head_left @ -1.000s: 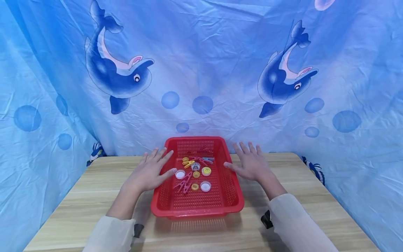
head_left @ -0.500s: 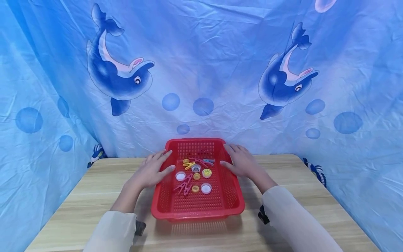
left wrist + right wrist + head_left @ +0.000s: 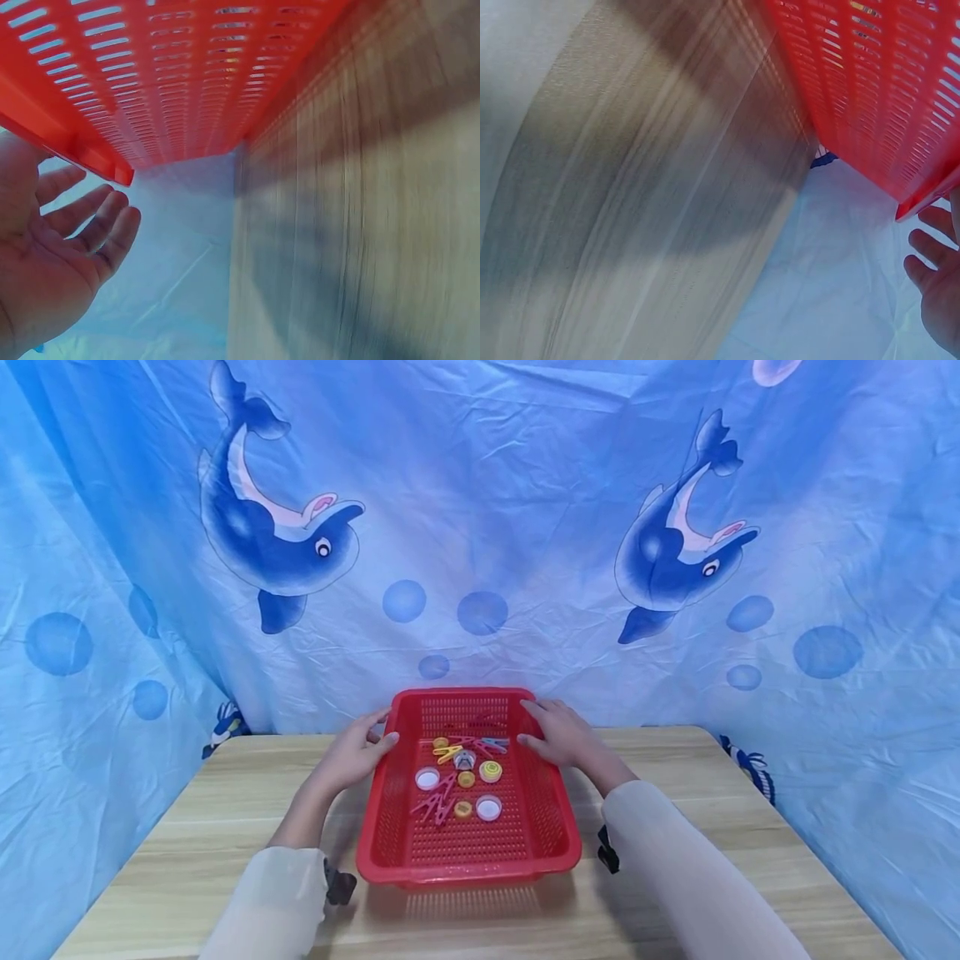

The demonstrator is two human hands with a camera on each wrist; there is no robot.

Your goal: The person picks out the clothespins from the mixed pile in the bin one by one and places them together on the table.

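Note:
In the head view a red plastic basket [image 3: 468, 870] with slotted walls stands on the wooden table. At its left rim is my left hand [image 3: 354, 753], thumb over the edge and the other fingers outside. The left wrist view shows the curled fingers [image 3: 112, 221] just under the rim. My right hand [image 3: 562, 735] holds the right rim near the far corner, its thumb over the edge; bent fingers [image 3: 922, 247] show below the rim in the right wrist view. Inside lie pink clothespins [image 3: 444, 802], a yellow clothespin [image 3: 447, 753] and a blue one [image 3: 495, 742].
Several round caps lie in the basket too, among them a white cap [image 3: 489, 808], a yellow cap [image 3: 491, 771] and an amber cap [image 3: 462, 810]. Behind the wooden table [image 3: 217, 827] hangs a blue curtain [image 3: 480, 510] with printed dolphins.
Both hands have come down from above and beside the basket onto its side rims. The right hand moved left, and the spread fingers of both hands bent around the edges.

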